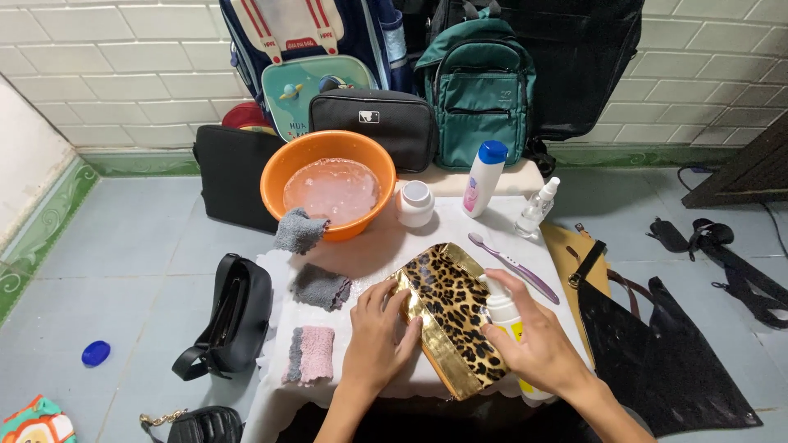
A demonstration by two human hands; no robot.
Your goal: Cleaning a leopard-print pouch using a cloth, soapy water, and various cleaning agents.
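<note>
A leopard-print pouch [453,303] with a gold edge lies on a white cloth-covered table [386,246]. My left hand [379,332] rests flat on the pouch's left gold edge, fingers spread. My right hand [533,336] is wrapped around a small white bottle [502,310] with a yellow label, held just over the pouch's right side. A purple toothbrush [513,267] lies behind the right hand.
An orange basin [328,184] of soapy water has a grey cloth [299,231] over its rim. Other cloths [320,287], a white jar [415,203], a blue-capped bottle [483,179] and a clear spray bottle [536,207] stand nearby. Bags and backpacks [480,90] surround the table on the floor.
</note>
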